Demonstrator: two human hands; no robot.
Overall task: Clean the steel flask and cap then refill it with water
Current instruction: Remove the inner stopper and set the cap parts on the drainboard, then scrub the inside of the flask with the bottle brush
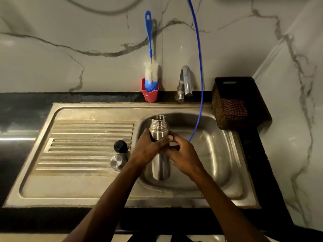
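Over the left side of the sink (227, 133) basin, the steel flask (160, 151) stands roughly upright with its threaded mouth open and leaning slightly toward the back wall. The left hand (148, 148) wraps its upper body just below the shoulder, thumb curled across the front, while the right hand (181, 154) meets it from the other side, fingers curled against the flask at the same height; how firmly the right hand clasps it I cannot tell. The cap (120, 145), a black top, lies on the ribbed drainboard near its basin-side edge, with what looks like a steel cup lid (116, 162) just in front of it, both well clear of the hands. The bottle brush (150, 74) stands head-down in a red holder (150, 92) at the back edge of the counter, left of the tap (185, 81), and a blue hose (199, 70) hangs down into the basin just beside the right hand. Judging by this, the step in hand is washing the flask body. To do it well, one hand should probably keep the grip low and steady while the other fetches the brush or brings the mouth under water; wet steel is likely slippery, so holding it over the basin seems wise. A woven basket (225, 110) sits at the sink's right rear corner.
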